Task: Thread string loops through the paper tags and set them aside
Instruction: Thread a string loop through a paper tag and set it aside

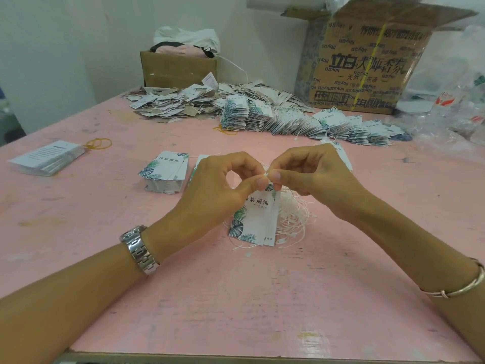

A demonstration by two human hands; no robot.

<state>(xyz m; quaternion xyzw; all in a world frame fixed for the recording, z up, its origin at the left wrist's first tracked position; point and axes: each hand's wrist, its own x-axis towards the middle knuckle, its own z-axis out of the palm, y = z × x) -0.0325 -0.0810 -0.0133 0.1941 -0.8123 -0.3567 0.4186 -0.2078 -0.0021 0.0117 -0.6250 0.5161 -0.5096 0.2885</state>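
Note:
A white paper tag with green leaf print hangs upright above the pink table. My left hand pinches its top edge between thumb and forefinger. My right hand pinches a thin white string right at the tag's top. Under and behind the tag lies a tangle of white string loops. A stack of unthreaded tags stands left of my left hand. Rows of tags with strings lie fanned out at the back.
A loose heap of tags lies at the back left before a small cardboard box. A large printed carton stands back right beside clear plastic bags. A stack of text cards and yellow rubber bands lie far left.

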